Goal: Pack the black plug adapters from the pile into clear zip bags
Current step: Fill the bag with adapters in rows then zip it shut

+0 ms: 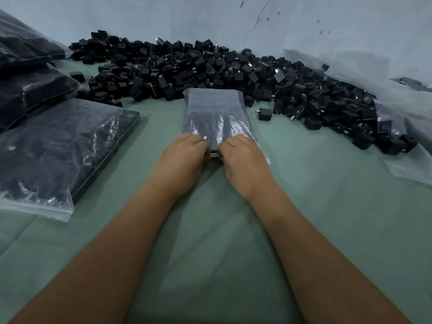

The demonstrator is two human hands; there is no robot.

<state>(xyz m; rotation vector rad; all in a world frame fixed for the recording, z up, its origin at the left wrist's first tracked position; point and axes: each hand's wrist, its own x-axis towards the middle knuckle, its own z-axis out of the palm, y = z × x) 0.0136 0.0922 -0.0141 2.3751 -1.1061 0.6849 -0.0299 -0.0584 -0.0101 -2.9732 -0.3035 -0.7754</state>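
Observation:
A clear zip bag filled with black plug adapters lies flat on the green cloth at the centre, its zip end toward me. My left hand and my right hand sit side by side at that near end, fingers curled over it and pinching the bag's edge. The fingertips are hidden under the knuckles. Behind the bag a large pile of loose black adapters runs from the far left to the right. A single adapter lies just right of the bag.
Filled zip bags are at the left: one flat and others stacked behind it. Empty clear bags lie at the right beside the pile. A pale wall closes the back. Green cloth covers the near surface.

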